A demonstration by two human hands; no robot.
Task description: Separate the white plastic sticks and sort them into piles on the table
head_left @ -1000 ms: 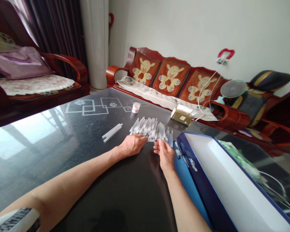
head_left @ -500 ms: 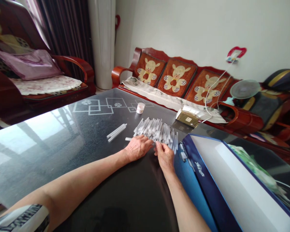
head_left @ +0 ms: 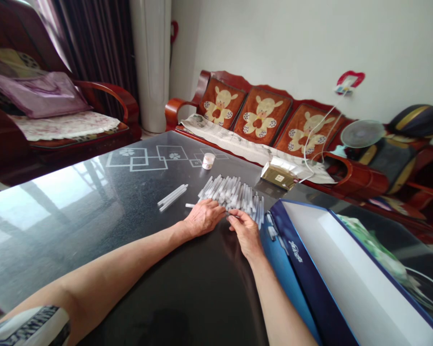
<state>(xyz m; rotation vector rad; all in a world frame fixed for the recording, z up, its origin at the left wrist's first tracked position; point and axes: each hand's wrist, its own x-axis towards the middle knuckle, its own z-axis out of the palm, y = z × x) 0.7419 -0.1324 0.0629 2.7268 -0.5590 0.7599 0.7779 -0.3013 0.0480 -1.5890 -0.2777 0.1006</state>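
My left hand (head_left: 206, 216) is closed over a slim whitish pen (head_left: 189, 205), whose one end pokes out to the left of the knuckles. At the other end, my right hand (head_left: 244, 228) pinches a small greyish part of it between thumb and fingers; the detail is too small to make out. Just beyond both hands lies a heap of similar translucent white pens (head_left: 231, 188). To the left, a few more pens (head_left: 173, 197) lie side by side, apart from the heap.
A long blue box (head_left: 310, 259) with a white inside stands at the right, a few small pieces (head_left: 272, 229) on its flap. Behind the heap are a small white roll (head_left: 208, 161) and a tissue pack (head_left: 279, 174). The glossy black table (head_left: 137, 192) reflects window light.
My right hand has shifted slightly up and left, its fingertips now closer to my left hand. The view has drifted a little; the heap and the separate pens lie as before.
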